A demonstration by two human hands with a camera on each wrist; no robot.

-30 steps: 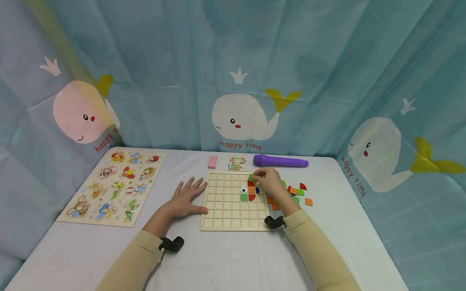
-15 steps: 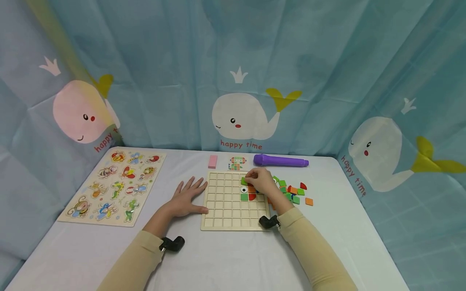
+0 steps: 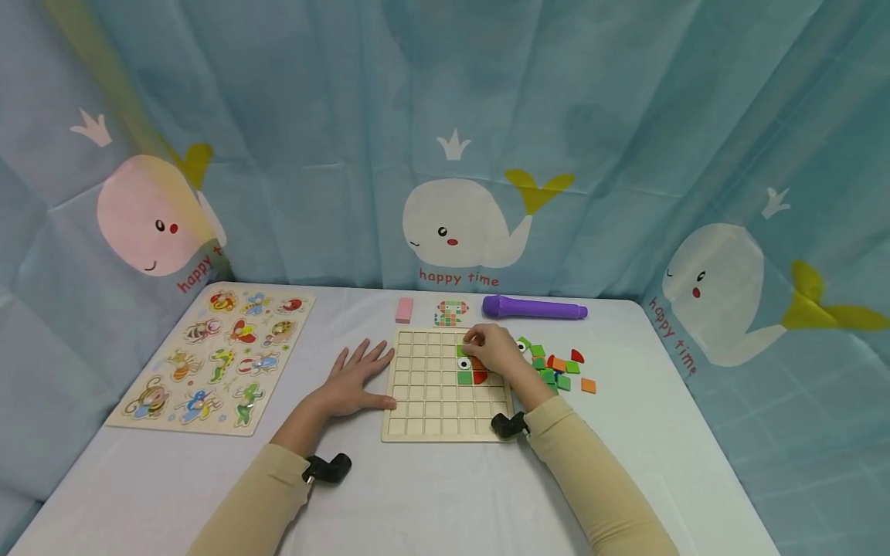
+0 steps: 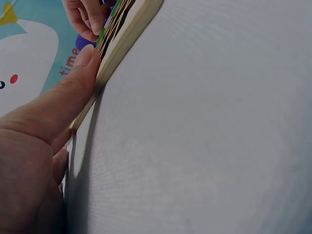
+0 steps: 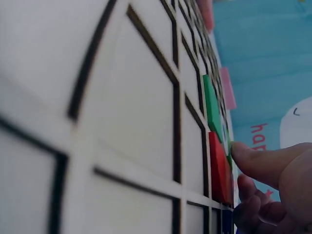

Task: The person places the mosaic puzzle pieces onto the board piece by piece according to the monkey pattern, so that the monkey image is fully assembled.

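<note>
My left hand (image 3: 353,384) lies spread at the left edge of the wooden grid board (image 3: 435,426), and in the left wrist view its thumb (image 4: 68,92) rests at the board's edge. Over the board's upper right, my right hand (image 3: 495,349) pinches a green square tile (image 3: 460,350) at the cell above a white eye tile (image 3: 464,364). In the right wrist view its thumb (image 5: 253,161) touches this tile's edge. A green square (image 3: 464,378) and a red curved tile (image 3: 480,377) sit in the row below the eye; the right hand covers tiles beside them.
Loose coloured tiles (image 3: 556,369) lie to the board's right. Behind it are a pink block (image 3: 404,310), a pattern card (image 3: 452,313) and a purple microphone-shaped stick (image 3: 535,307). An insect puzzle board (image 3: 215,355) lies at the left. A whale-printed curtain (image 3: 313,193) surrounds the table.
My right hand has moved left with the green square tile, from the board's upper right to the cell above the eye, and lowered it there. The left hand has stayed put.
</note>
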